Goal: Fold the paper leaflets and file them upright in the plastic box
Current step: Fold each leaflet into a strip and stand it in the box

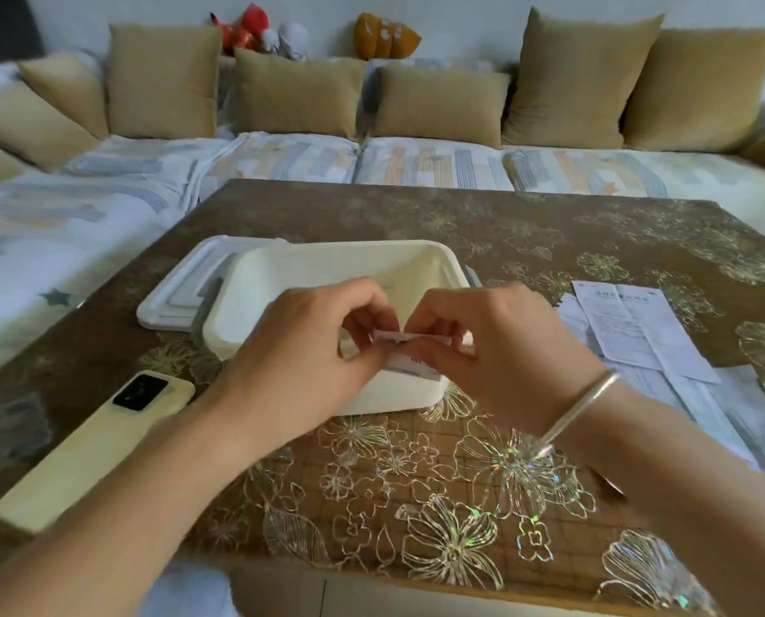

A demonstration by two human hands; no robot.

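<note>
A white plastic box [282,273] stands open on the table, just beyond my hands. Over its near rim I hold a small folded paper leaflet [409,349], white with some pink print. My left hand [309,349] pinches its left end and my right hand [496,345] pinches its right end, fingertips almost touching. Most of the leaflet is hidden by my fingers. Several unfolded leaflets [638,331] lie flat on the table to the right of the box.
The box's white lid [171,300] lies flat behind the box on the left. A pale yellow phone [95,447] lies near my left forearm. The table [416,483] has a brown floral cover. A sofa with tan cushions [443,104] runs behind it.
</note>
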